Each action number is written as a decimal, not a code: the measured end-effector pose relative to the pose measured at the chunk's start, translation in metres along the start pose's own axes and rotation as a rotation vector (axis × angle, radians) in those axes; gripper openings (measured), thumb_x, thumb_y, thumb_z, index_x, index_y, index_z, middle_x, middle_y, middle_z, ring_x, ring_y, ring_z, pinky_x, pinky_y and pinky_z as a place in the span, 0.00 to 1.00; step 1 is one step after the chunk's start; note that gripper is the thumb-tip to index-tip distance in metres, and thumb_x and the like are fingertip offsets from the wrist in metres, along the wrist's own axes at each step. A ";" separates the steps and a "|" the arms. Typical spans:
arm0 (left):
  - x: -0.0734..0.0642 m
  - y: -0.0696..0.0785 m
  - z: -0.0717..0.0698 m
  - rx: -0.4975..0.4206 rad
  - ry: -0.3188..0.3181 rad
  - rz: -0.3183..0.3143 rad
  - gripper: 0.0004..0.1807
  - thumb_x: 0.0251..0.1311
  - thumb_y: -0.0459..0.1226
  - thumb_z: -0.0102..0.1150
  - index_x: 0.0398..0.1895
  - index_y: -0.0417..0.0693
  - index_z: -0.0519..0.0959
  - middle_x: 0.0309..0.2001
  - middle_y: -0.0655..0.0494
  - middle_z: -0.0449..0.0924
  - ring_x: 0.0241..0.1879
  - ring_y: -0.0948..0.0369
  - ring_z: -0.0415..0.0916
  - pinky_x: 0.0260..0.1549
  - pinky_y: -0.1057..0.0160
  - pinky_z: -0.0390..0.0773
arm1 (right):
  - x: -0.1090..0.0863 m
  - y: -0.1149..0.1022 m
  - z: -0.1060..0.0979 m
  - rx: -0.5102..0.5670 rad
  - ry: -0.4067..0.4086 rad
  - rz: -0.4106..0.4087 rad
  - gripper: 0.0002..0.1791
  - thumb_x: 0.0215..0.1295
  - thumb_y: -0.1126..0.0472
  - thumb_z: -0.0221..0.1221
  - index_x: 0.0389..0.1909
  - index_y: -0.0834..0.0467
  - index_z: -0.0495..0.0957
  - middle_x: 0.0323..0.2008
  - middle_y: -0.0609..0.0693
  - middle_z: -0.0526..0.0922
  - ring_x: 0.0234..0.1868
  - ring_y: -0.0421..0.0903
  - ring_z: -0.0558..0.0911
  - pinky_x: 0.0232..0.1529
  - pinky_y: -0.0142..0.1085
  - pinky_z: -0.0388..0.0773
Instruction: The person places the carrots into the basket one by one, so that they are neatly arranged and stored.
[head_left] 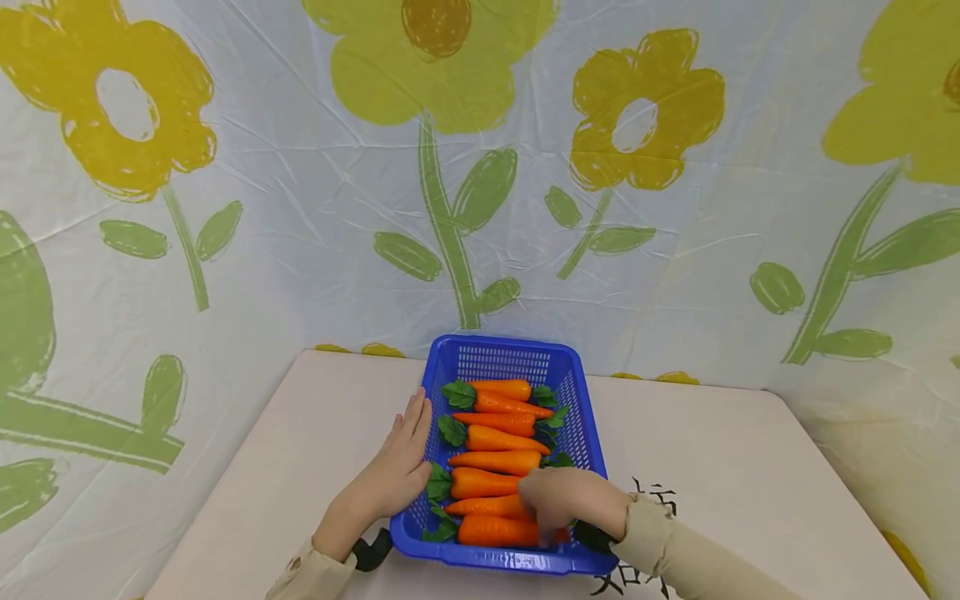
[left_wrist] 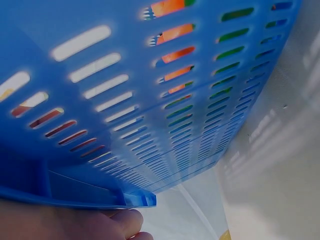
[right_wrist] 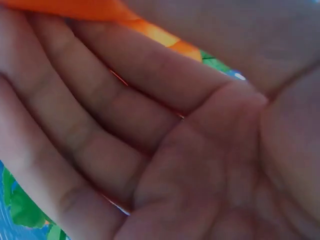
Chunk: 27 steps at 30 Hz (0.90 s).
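A blue plastic basket (head_left: 517, 562) holds a column of orange carrots (head_left: 495, 462) with green leafy tops, lying crosswise. Along the left rim rests my left hand (head_left: 399, 467), its fingers straight and together; in the left wrist view its fingertips (left_wrist: 127, 222) show just under the rim. My right hand (head_left: 576, 497) reaches in over the near right part of the basket. Its fingers and thumb pinch the right end of the nearest carrot (head_left: 491, 531). In the right wrist view, orange carrot (right_wrist: 75, 9) shows between fingertips and thumb; the hand hides that end.
The basket stands on a pale tabletop (head_left: 330, 408) against a flower-printed cloth backdrop (head_left: 337, 275). Black characters (head_left: 660, 497) are marked on the table at right, partly covered by my sleeve (head_left: 690, 554). Slotted basket walls (left_wrist: 165, 120) fill the left wrist view.
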<state>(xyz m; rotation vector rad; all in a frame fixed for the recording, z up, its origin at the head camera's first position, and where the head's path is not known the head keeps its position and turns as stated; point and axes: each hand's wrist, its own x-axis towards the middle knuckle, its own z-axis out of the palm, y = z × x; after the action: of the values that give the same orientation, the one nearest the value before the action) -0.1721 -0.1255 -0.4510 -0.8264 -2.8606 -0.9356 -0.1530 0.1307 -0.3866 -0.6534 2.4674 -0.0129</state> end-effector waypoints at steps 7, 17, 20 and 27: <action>0.000 0.000 0.000 -0.023 -0.013 -0.010 0.43 0.62 0.30 0.47 0.77 0.30 0.39 0.79 0.39 0.27 0.77 0.45 0.29 0.71 0.39 0.39 | 0.006 -0.002 0.004 0.007 -0.029 0.081 0.15 0.47 0.60 0.76 0.21 0.53 0.76 0.23 0.46 0.74 0.20 0.43 0.75 0.23 0.33 0.74; -0.001 0.001 -0.001 -0.020 -0.025 -0.018 0.43 0.63 0.30 0.46 0.77 0.30 0.37 0.79 0.40 0.26 0.77 0.46 0.28 0.72 0.39 0.38 | 0.013 0.000 0.009 0.061 -0.053 0.132 0.16 0.47 0.59 0.77 0.22 0.54 0.76 0.21 0.47 0.76 0.17 0.43 0.77 0.22 0.32 0.77; -0.001 0.001 -0.002 -0.016 -0.036 -0.017 0.43 0.63 0.30 0.45 0.76 0.30 0.37 0.79 0.40 0.25 0.77 0.46 0.27 0.71 0.39 0.38 | 0.014 0.001 0.010 0.079 -0.047 0.133 0.15 0.49 0.60 0.75 0.20 0.55 0.75 0.21 0.47 0.76 0.16 0.42 0.79 0.21 0.32 0.78; 0.000 0.000 -0.003 0.006 -0.063 -0.024 0.43 0.64 0.31 0.45 0.76 0.31 0.35 0.78 0.40 0.24 0.77 0.46 0.25 0.72 0.39 0.37 | 0.014 0.003 0.012 0.098 -0.004 0.080 0.15 0.52 0.61 0.73 0.16 0.54 0.76 0.13 0.46 0.78 0.11 0.41 0.78 0.17 0.31 0.77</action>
<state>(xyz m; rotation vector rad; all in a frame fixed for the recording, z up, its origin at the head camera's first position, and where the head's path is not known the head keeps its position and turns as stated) -0.1729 -0.1272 -0.4483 -0.8372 -2.9318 -0.9198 -0.1579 0.1287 -0.4046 -0.5124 2.4695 -0.1015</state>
